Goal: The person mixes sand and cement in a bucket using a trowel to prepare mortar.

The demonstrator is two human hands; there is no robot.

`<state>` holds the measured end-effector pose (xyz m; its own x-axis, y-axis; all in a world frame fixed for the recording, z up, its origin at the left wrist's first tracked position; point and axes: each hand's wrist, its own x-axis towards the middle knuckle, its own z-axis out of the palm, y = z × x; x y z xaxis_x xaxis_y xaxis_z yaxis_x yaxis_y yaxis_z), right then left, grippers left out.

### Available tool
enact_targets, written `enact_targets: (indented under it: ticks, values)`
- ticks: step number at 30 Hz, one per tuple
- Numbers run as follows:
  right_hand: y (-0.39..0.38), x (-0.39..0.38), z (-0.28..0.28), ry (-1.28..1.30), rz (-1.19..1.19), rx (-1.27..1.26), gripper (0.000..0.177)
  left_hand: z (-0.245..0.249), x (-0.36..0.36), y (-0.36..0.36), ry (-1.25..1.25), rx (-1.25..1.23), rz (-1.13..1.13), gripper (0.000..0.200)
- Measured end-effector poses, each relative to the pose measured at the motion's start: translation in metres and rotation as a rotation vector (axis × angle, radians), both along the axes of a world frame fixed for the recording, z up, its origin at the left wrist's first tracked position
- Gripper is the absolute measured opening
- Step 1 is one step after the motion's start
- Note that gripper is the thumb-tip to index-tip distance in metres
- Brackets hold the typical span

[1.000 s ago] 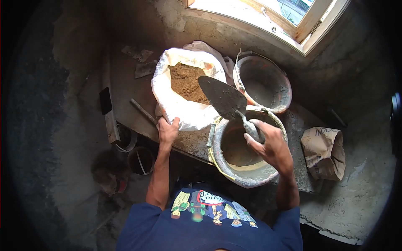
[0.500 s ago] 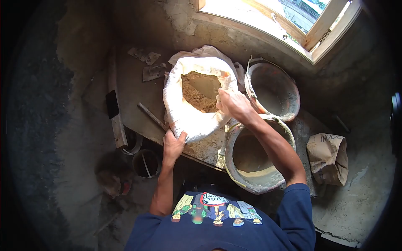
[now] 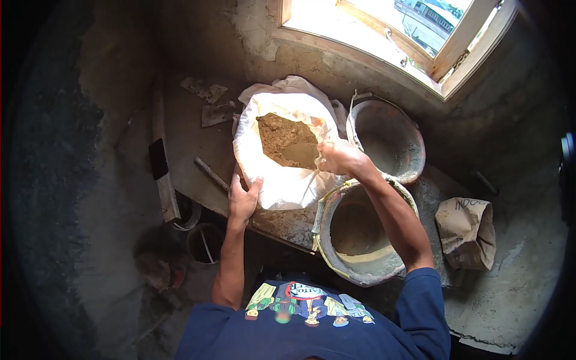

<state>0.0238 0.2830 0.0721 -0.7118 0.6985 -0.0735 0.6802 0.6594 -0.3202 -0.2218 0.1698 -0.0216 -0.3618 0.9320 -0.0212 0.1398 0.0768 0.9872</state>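
1. Biggest worry for me: the floppy white woven sack (image 3: pixel 282 192) full of brown, sandy stuff (image 3: pixel 282 132). It sits close to the front edge of the dusty grey work platform (image 3: pixel 207 141), and if I pry too hard against its soft rim, I reckon it could slump and spill over that edge.
2. The rim could also fold inward and snag what looks like a flat grey metal trowel (image 3: pixel 302 155), since nothing stiff props the mouth open. Only a smooth patch of blade shows, lying in the sandy stuff.
3. My right forearm crosses above the round, grey-crusted bucket (image 3: pixel 372 276), which seems to poke past the platform's front edge. A dropped elbow could knock it.
4. Right hand (image 3: pixel 342 158): at the sack's right rim, arm reaching across, elbow bent outward. Fingers are curled closed, I'd say around the trowel's handle, though my knuckles hide it.
5. Left hand (image 3: pixel 243 198): against the sack's near-left side, right by the front edge, forearm pretty straight. Thumb and index are spread apart; can't tell whether the others pinch any fabric.
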Motion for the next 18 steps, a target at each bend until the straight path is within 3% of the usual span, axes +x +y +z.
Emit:
enact_targets:
  ticks: [2, 3, 5, 8, 10, 11, 13, 14, 16, 18]
  values:
    - [0.002, -0.002, -0.007, -0.12, -0.051, -0.005, 0.029, -0.002, 0.002, -0.001, -0.051, -0.034, -0.041, 0.051]
    - [-0.001, -0.002, -0.016, 0.01, -0.087, 0.02, 0.031, -0.002, 0.003, -0.002, -0.047, -0.038, -0.047, 0.051]
    - [-0.002, 0.0, -0.027, -0.034, -0.127, 0.077, 0.033, 0.0, 0.007, 0.0, -0.067, -0.115, -0.04, 0.047]
    - [0.001, -0.013, 0.005, -0.148, -0.146, 0.1, 0.043, -0.009, 0.005, 0.011, -0.261, -0.044, 0.033, 0.048]
    - [0.012, -0.028, 0.009, 0.161, -0.481, 0.61, 0.047, -0.004, 0.005, 0.026, -0.347, -0.029, 0.092, 0.046]
    - [0.023, -0.028, 0.007, 0.164, -0.478, 0.608, 0.047, 0.0, 0.002, 0.035, -0.19, 0.001, 0.069, 0.044]
    - [0.059, -0.025, -0.005, 0.057, -0.599, 0.223, 0.048, -0.012, -0.014, 0.059, -0.008, -0.044, 0.001, 0.035]
    - [0.081, -0.011, -0.011, 0.269, -0.491, 0.134, 0.041, -0.008, -0.019, 0.065, -0.004, -0.039, 0.007, 0.035]
    - [0.103, -0.004, -0.006, 0.475, -0.659, -0.009, 0.026, 0.003, -0.025, 0.078, -0.558, -0.043, -0.093, 0.033]
    - [0.12, 0.004, -0.015, 0.549, -0.687, 0.014, 0.022, 0.006, -0.042, 0.092, -0.698, -0.082, -0.148, 0.033]
